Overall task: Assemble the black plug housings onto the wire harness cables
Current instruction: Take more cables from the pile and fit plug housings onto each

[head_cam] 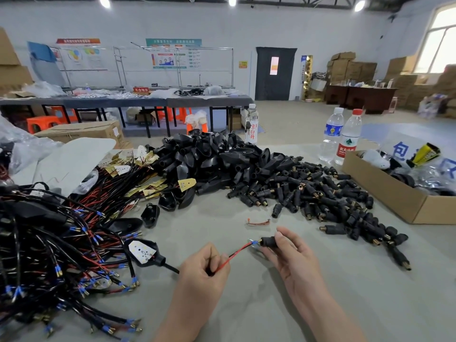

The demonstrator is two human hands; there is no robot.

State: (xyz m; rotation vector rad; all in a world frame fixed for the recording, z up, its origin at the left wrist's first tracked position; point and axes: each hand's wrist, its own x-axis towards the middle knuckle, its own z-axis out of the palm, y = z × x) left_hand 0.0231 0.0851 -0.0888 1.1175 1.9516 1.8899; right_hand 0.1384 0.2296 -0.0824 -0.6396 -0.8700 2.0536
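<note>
Pinched between my left thumb and forefinger is the red wire point(237, 251), taken a short way behind its blue-sleeved terminal point(252, 241). My left hand point(204, 266) is curled closed on it, and the black cable trails back to a lamp shell point(144, 253) on the table point(246, 304). My right hand point(294, 257) holds one black plug point(270, 241) between thumb and fingertips, its brass end facing the terminal. The two are touching or nearly so; I cannot tell whether the terminal has entered.

Recommended practice, in my judgement:
- Keep the wire short ahead of the pinch so it does not buckle.
- Line the terminal up with the bore.
- Push straight, without twisting.
- Check the seating with a light tug.

Pose: both forearms come up from the lower edge, hands over the table with palms turned toward each other. Loose plugs point(308, 193) lie heaped well beyond my right hand. The wire bundle point(49, 255) lies to my left.
</note>
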